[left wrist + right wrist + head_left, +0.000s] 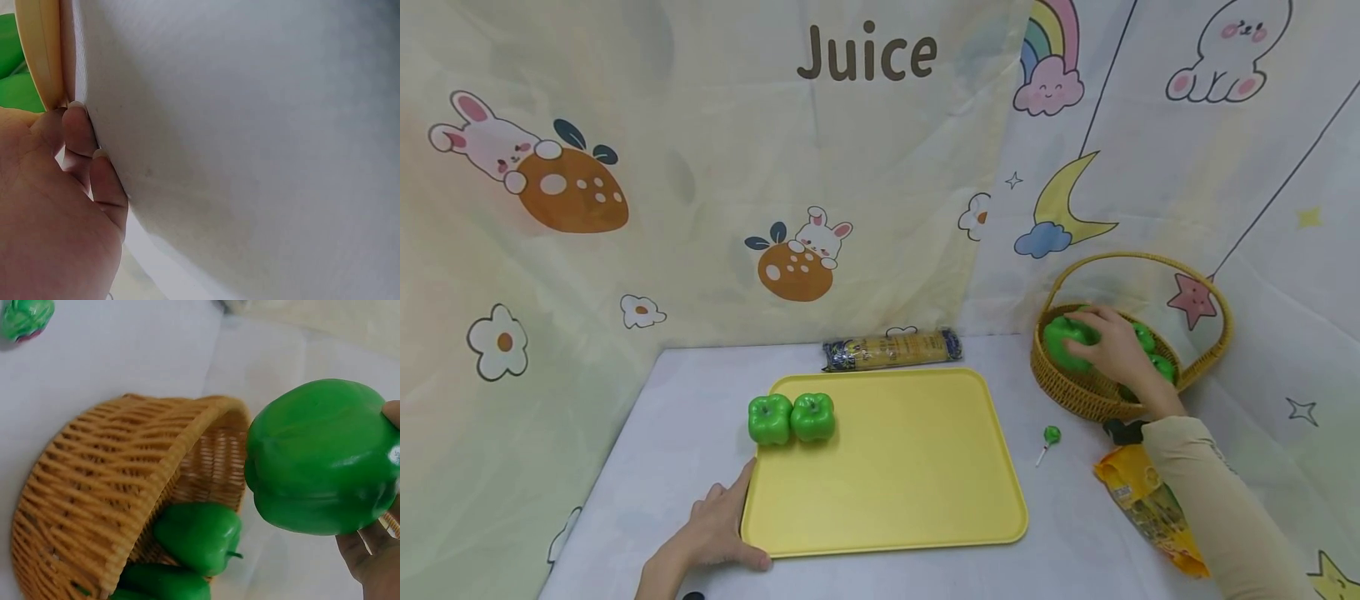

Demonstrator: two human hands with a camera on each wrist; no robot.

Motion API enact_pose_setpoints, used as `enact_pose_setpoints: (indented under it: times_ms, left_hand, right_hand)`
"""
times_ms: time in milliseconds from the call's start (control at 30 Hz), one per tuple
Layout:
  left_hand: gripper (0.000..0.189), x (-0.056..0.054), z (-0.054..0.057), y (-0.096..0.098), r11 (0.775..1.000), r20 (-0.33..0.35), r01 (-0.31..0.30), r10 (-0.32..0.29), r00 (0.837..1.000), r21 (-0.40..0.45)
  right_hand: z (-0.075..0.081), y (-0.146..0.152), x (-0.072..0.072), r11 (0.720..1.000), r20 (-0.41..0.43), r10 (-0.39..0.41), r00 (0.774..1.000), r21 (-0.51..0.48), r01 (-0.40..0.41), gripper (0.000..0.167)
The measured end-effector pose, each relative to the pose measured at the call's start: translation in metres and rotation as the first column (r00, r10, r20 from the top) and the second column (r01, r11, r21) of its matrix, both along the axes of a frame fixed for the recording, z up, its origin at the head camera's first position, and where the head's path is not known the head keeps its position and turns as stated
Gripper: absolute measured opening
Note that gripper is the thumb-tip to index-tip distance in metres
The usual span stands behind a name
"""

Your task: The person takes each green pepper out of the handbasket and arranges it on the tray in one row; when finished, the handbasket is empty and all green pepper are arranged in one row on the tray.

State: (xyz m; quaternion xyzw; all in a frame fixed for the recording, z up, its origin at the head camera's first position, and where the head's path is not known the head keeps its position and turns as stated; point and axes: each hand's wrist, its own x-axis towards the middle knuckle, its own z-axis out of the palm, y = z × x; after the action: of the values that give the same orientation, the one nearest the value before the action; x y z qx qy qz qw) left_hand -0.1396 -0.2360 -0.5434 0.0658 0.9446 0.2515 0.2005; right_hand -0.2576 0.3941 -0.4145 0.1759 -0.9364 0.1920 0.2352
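My right hand (pixel 1117 346) grips a green bell pepper (pixel 325 456) at the basket's mouth, fingers on one side and thumb on the other. More green bell peppers (pixel 199 536) lie inside the wicker basket (pixel 1078 400). Against the left edge of the yellow tray (pixel 891 483) rests my left hand (pixel 718 521), its index finger along the rim and its thumb by the near corner. In the left wrist view, other fingertips (pixel 78 128) touch the white surface beside the rim. Two green bell peppers (pixel 812 417) sit side by side at the tray's far left corner.
Behind the tray lies a long clear packet (pixel 891 350) with yellowish contents. A green lollipop (pixel 1052 435) lies between tray and basket. A yellow-orange bag (pixel 1153 508) is partly under my right forearm. The basket's tall handle (pixel 1221 317) arches over it.
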Motion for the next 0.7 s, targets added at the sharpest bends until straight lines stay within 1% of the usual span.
enact_pose_setpoints:
  times_ms: [133, 267, 433, 633, 700]
  left_hand:
    - [0.159, 0.0, 0.0, 0.0, 1.0, -0.003, 0.0, 0.0, 1.0, 0.003]
    - [0.159, 0.0, 0.0, -0.002, 1.0, -0.004, 0.005, -0.005, 1.0, 0.002]
    - [0.158, 0.0, 0.0, -0.002, 1.0, 0.001, 0.003, -0.003, 1.0, 0.0]
    - [0.158, 0.0, 0.0, -0.001, 1.0, -0.002, 0.008, -0.008, 1.0, 0.01]
    - [0.158, 0.001, 0.0, -0.001, 1.0, -0.002, 0.006, -0.006, 1.0, 0.016]
  right_hand:
    - [-0.001, -0.006, -0.002, 1.0, -0.068, 0.028, 0.997, -0.001, -0.028, 0.043]
    - [0.0, -0.014, -0.002, 0.999, -0.096, 0.047, 0.994, -0.019, -0.049, 0.045]
    - [0.0, -0.024, -0.002, 0.997, -0.083, 0.055, 0.995, -0.049, -0.059, 0.046]
    - [-0.003, -0.04, -0.003, 0.994, -0.035, 0.07, 0.997, -0.084, -0.073, 0.045]
    - [-0.005, -0.049, -0.004, 0.991, -0.032, 0.09, 0.995, -0.095, -0.093, 0.045]
